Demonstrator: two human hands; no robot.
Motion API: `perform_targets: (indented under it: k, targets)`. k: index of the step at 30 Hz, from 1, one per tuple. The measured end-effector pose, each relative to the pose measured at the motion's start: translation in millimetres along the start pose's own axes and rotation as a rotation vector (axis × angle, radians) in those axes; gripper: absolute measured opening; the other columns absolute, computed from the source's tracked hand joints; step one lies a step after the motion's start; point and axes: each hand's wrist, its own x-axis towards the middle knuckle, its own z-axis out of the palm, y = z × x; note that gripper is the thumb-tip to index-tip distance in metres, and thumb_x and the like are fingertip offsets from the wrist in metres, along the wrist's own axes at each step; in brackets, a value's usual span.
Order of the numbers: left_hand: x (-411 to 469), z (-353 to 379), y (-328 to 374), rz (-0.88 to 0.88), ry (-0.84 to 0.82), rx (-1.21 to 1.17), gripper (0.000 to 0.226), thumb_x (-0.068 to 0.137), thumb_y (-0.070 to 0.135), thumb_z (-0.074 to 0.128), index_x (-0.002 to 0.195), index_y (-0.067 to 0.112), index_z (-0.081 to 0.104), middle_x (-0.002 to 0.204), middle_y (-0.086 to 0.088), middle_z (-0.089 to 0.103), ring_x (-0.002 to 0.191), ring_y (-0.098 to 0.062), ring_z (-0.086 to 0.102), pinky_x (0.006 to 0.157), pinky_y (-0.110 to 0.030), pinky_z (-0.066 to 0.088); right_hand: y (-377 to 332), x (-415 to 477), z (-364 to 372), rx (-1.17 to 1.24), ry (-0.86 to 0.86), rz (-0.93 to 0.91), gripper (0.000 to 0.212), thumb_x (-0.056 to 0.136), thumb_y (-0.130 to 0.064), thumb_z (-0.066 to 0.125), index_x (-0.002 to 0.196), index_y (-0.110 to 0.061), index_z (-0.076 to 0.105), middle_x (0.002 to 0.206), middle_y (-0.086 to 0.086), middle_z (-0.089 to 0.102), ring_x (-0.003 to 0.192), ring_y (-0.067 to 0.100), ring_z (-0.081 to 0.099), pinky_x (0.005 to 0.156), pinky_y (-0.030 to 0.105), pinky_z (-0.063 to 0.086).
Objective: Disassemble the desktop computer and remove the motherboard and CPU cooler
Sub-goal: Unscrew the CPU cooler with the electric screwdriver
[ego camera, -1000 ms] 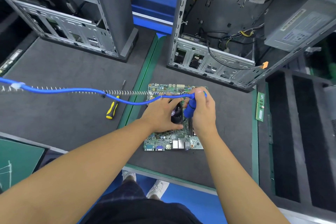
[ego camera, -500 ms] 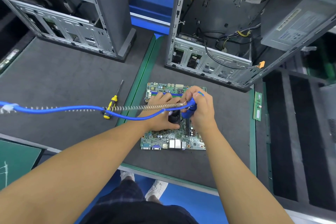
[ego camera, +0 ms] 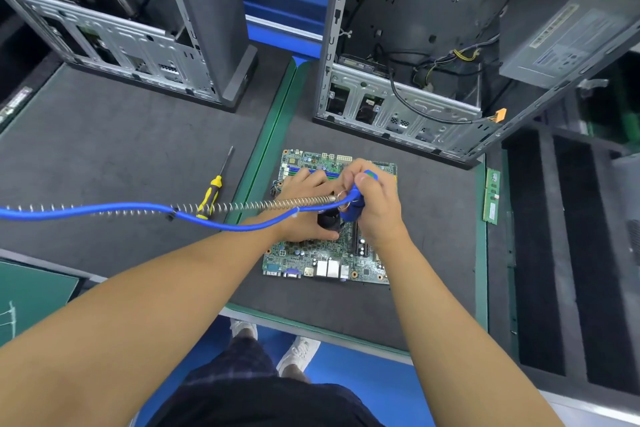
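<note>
A green motherboard [ego camera: 322,258] lies flat on the dark mat in front of an open computer case [ego camera: 408,55]. The black CPU cooler [ego camera: 329,220] sits on the board, mostly hidden under my hands. My left hand [ego camera: 304,204] rests on the cooler and grips its side. My right hand [ego camera: 375,204] is closed around a blue powered screwdriver [ego camera: 353,210] held upright over the board beside the cooler. Its blue cable [ego camera: 104,210] and a metal spring run off to the left.
A yellow-and-black hand screwdriver [ego camera: 211,194] lies on the mat left of the board. A green RAM stick [ego camera: 491,196] lies to the right. A second computer case [ego camera: 138,28] stands at the back left. Black foam trays [ego camera: 571,253] fill the right side.
The view has shifted slightly, so the board sits lower in frame. My right hand with the blue screwdriver has stayed over the board by the cooler; the cable has sagged lower on the left.
</note>
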Motion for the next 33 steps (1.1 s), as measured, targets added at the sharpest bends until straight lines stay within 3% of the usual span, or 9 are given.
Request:
perform_targets:
  k: [4, 9, 12, 14, 16, 21, 26, 30, 33]
  targets:
    - [1, 1, -1, -0.001, 0.0, 0.004, 0.065, 0.06, 0.078, 0.068, 0.106, 0.045, 0.036, 0.096, 0.014, 0.033, 0.089, -0.013, 0.027, 0.081, -0.032, 0.034, 0, 2, -1, 0.003, -0.022, -0.02, 0.019, 0.079, -0.026, 0.045, 0.065, -0.016, 0.054, 0.056, 0.015, 0.048, 0.053, 0.044, 0.035, 0.048, 0.034, 0.035]
    - [1, 0, -1, 0.013, -0.006, 0.008, 0.06, 0.06, 0.077, 0.068, 0.098, 0.046, 0.033, 0.099, 0.013, 0.037, 0.092, -0.015, 0.031, 0.084, -0.035, 0.039, 3, -1, 2, 0.015, -0.033, 0.018, 0.027, 0.082, -0.03, 0.047, 0.068, -0.008, 0.049, 0.059, 0.035, 0.038, 0.049, 0.046, 0.031, 0.042, 0.044, 0.029]
    - [1, -1, -2, 0.006, -0.019, 0.033, 0.061, 0.06, 0.079, 0.065, 0.102, 0.039, 0.046, 0.104, 0.013, 0.04, 0.092, -0.016, 0.031, 0.085, -0.036, 0.041, 4, -1, 6, -0.005, -0.035, -0.005, 0.026, 0.085, -0.032, 0.049, 0.068, -0.012, 0.052, 0.059, 0.024, 0.042, 0.048, 0.035, 0.038, 0.045, 0.03, 0.033]
    - [0, -1, -1, 0.014, -0.001, 0.036, 0.065, 0.06, 0.079, 0.066, 0.104, 0.04, 0.04, 0.101, 0.012, 0.039, 0.091, -0.016, 0.031, 0.081, -0.036, 0.04, 4, -1, 6, -0.009, 0.005, 0.008, 0.025, 0.084, -0.032, 0.048, 0.067, -0.015, 0.052, 0.061, 0.029, 0.035, 0.048, 0.04, 0.033, 0.046, 0.031, 0.03]
    - [-1, 0, -1, 0.026, 0.011, 0.051, 0.07, 0.06, 0.078, 0.066, 0.11, 0.042, 0.034, 0.1, 0.011, 0.037, 0.09, -0.017, 0.032, 0.079, -0.035, 0.038, 4, -3, 2, 0.007, 0.048, 0.016, 0.026, 0.084, -0.035, 0.048, 0.067, -0.017, 0.054, 0.06, 0.031, 0.034, 0.048, 0.031, 0.035, 0.047, 0.027, 0.031]
    - [-1, 0, -1, 0.022, 0.011, 0.115, 0.067, 0.062, 0.079, 0.064, 0.111, 0.038, 0.044, 0.101, 0.012, 0.036, 0.089, -0.014, 0.027, 0.08, -0.034, 0.038, 8, -3, 5, -0.006, -0.043, -0.013, 0.023, 0.086, -0.03, 0.046, 0.066, -0.026, 0.057, 0.059, 0.001, 0.05, 0.049, 0.017, 0.044, 0.047, 0.021, 0.035]
    - [-1, 1, -1, 0.017, 0.053, -0.002, 0.071, 0.059, 0.073, 0.074, 0.112, 0.044, 0.037, 0.097, 0.012, 0.037, 0.089, -0.013, 0.029, 0.079, -0.034, 0.037, 8, -2, -6, 0.05, -0.012, 0.002, 0.018, 0.078, -0.029, 0.046, 0.065, -0.022, 0.056, 0.057, 0.007, 0.053, 0.053, 0.027, 0.042, 0.048, 0.035, 0.032]
    - [-1, -1, 2, -0.014, 0.019, -0.048, 0.064, 0.058, 0.072, 0.075, 0.097, 0.051, 0.029, 0.098, 0.011, 0.04, 0.09, -0.015, 0.03, 0.084, -0.038, 0.041, 5, 2, -3, 0.026, -0.048, -0.044, 0.019, 0.078, -0.026, 0.045, 0.064, -0.022, 0.057, 0.056, 0.017, 0.048, 0.051, 0.049, 0.037, 0.045, 0.052, 0.031]
    - [-1, -1, 1, -0.017, 0.017, -0.051, 0.067, 0.058, 0.073, 0.074, 0.094, 0.054, 0.021, 0.098, 0.011, 0.04, 0.091, -0.016, 0.032, 0.084, -0.038, 0.041, 1, 2, -2, 0.027, -0.064, -0.041, 0.019, 0.079, -0.025, 0.045, 0.064, -0.021, 0.057, 0.058, 0.009, 0.052, 0.053, 0.049, 0.035, 0.045, 0.052, 0.029]
